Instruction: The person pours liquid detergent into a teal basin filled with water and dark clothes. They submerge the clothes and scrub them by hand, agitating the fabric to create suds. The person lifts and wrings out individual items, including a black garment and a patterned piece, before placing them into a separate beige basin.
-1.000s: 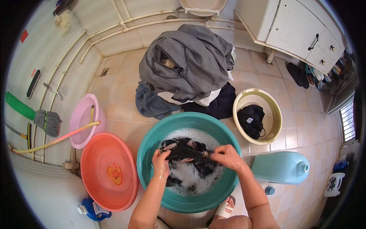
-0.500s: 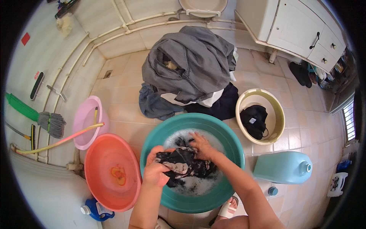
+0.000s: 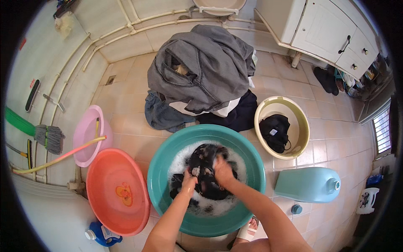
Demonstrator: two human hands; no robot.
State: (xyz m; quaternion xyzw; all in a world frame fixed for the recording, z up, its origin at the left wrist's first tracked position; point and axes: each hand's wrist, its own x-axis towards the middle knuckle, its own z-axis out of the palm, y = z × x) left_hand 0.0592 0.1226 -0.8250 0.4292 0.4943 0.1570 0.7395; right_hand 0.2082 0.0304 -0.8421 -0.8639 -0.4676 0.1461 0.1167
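Note:
A wet black garment (image 3: pixel 205 161) with some paler patches lies bunched in white suds inside the large green basin (image 3: pixel 248 197). My left hand (image 3: pixel 190 182) is closed on its near left part. My right hand (image 3: pixel 223 171), a little blurred, grips the garment's right side; its fingertips partly sink into the folds. More dark cloth floats by my left hand, half covered by foam.
Beyond the basin rises a laundry heap topped by grey cloth (image 3: pixel 201 63). A cream basin (image 3: pixel 303 126) holds a black garment (image 3: pixel 275 132). Orange (image 3: pixel 105 189) and pink (image 3: pixel 79 138) basins stand left; a pale blue jug (image 3: pixel 304 185) lies right, near its cap (image 3: pixel 297 209).
My left hand has lowered the bunched garment into the suds and shifted right. My right hand, spread before, now grips the cloth. The whole view has shifted slightly.

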